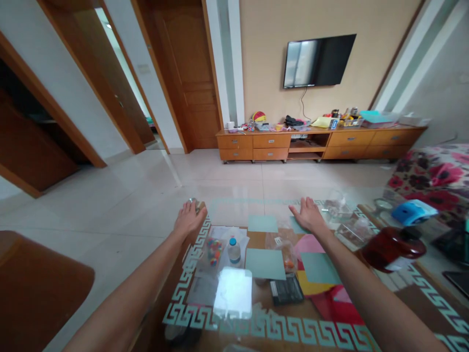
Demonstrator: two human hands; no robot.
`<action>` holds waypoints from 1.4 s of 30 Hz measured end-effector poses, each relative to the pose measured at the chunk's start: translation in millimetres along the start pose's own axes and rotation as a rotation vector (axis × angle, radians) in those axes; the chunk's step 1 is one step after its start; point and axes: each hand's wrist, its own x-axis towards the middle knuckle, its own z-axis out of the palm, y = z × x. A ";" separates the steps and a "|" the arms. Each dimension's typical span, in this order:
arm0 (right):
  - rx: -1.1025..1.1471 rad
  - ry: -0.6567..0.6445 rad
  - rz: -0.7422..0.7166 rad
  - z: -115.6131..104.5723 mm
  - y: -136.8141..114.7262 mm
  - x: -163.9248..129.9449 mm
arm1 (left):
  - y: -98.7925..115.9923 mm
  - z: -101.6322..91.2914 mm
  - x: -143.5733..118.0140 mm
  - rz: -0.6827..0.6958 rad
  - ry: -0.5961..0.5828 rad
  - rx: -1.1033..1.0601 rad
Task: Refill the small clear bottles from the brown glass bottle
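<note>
The left hand (188,218) lies flat with a wide, empty grip at the far left corner of the glass bench (234,215), fingertips by a small round metal thing (193,201). The right hand (309,215) rests palm down, equally wide and holding nothing, on the glass over a pale green paper square (262,223). Beneath the glass sit a small bottle (234,250) and coloured sheets. A red-brown jar (393,248) stands at right. Beyond the tiled floor (146,186) are a wooden cabinet (315,142) and a wall television (318,60).
</note>
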 end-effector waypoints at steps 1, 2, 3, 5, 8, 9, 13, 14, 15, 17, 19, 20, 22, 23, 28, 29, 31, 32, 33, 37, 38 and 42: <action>-0.006 -0.002 -0.002 3.8 -2.2 12.5 | 5.7 4.0 13.1 -0.004 0.003 -0.015; -0.013 -0.009 -0.010 7.6 -5.2 25.0 | 11.7 7.6 26.4 -0.002 0.000 -0.027; -0.020 -0.021 -0.025 11.5 -9.1 37.2 | 18.2 11.1 39.6 0.009 -0.008 -0.036; -0.030 -0.059 -0.082 18.8 -19.3 59.8 | 33.3 18.2 64.0 0.068 -0.039 -0.048; -0.027 -0.134 -0.210 27.1 -38.5 85.5 | 62.7 30.2 89.1 0.235 -0.109 -0.077; -0.021 -0.154 -0.254 28.7 -44.7 91.1 | 74.1 34.1 93.1 0.299 -0.134 -0.091; 0.015 -0.214 -0.404 27.7 -64.2 96.4 | 118.7 42.2 85.6 0.500 -0.217 -0.163; 0.026 -0.228 -0.437 25.7 -68.4 92.7 | 127.7 41.2 78.5 0.534 -0.236 -0.180; 0.039 -0.238 -0.469 23.2 -73.0 86.7 | 135.2 38.9 69.6 0.567 -0.254 -0.199; 0.075 -0.250 -0.543 16.4 -85.1 66.6 | 145.5 30.5 47.5 0.649 -0.287 -0.247; 0.124 -0.259 -0.635 6.8 -101.5 36.0 | 149.5 18.7 20.7 0.747 -0.315 -0.296; 0.153 -0.268 -0.688 1.0 -110.9 17.3 | 149.5 12.2 6.1 0.792 -0.327 -0.317; 0.206 -0.302 -0.794 -12.5 -130.1 -24.4 | 146.1 -0.8 -24.8 0.860 -0.345 -0.346; 0.228 -0.319 -0.835 -20.1 -138.8 -46.4 | 142.9 -7.2 -41.1 0.884 -0.350 -0.360; 0.264 -0.362 -0.881 -62.3 -164.9 -153.7 | 118.9 -40.3 -136.0 1.001 -0.365 -0.403; 0.269 -0.371 -0.883 -70.7 -167.1 -174.1 | 114.5 -47.4 -158.3 1.012 -0.371 -0.398; 0.286 -0.384 -0.879 -85.6 -170.6 -214.1 | 107.7 -60.7 -204.8 1.000 -0.374 -0.380; 0.297 -0.384 -0.869 -91.7 -172.1 -233.7 | 105.6 -66.4 -228.2 0.978 -0.369 -0.370; 0.308 -0.381 -0.856 -96.9 -173.5 -252.9 | 104.2 -71.1 -251.2 0.950 -0.360 -0.360; 0.347 -0.359 -0.828 -109.5 -177.2 -324.3 | 104.8 -81.8 -335.6 0.833 -0.326 -0.330; 0.351 -0.359 -0.824 -112.3 -177.4 -340.9 | 105.7 -83.5 -354.9 0.808 -0.322 -0.327; 0.375 -0.378 -0.806 -134.1 -175.0 -403.1 | 108.5 -92.6 -425.4 0.756 -0.337 -0.365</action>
